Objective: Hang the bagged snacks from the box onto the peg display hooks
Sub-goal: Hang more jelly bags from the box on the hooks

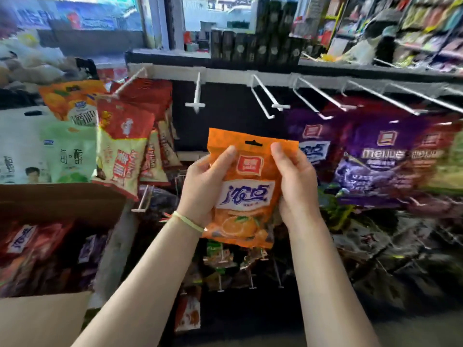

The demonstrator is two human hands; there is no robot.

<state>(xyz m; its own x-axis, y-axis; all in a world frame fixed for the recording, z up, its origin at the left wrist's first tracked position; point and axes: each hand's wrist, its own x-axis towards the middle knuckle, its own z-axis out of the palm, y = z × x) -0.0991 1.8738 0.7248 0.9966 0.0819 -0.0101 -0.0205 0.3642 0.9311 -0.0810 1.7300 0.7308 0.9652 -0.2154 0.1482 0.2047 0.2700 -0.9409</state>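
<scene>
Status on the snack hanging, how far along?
Done: purple snack bags hang on right-side pegs. In hand: left hand and right hand hold an orange snack bag below an empty white peg hook. Left: more bags in the cardboard box.

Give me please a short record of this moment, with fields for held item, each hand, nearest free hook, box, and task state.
held item: orange bag, upright, hang hole at top
left hand: grips the bag's left edge
right hand: grips the bag's right edge
nearest free hook: empty hook above the bag
box: at lower left, more bags inside
task state: bag not yet on a hook
</scene>
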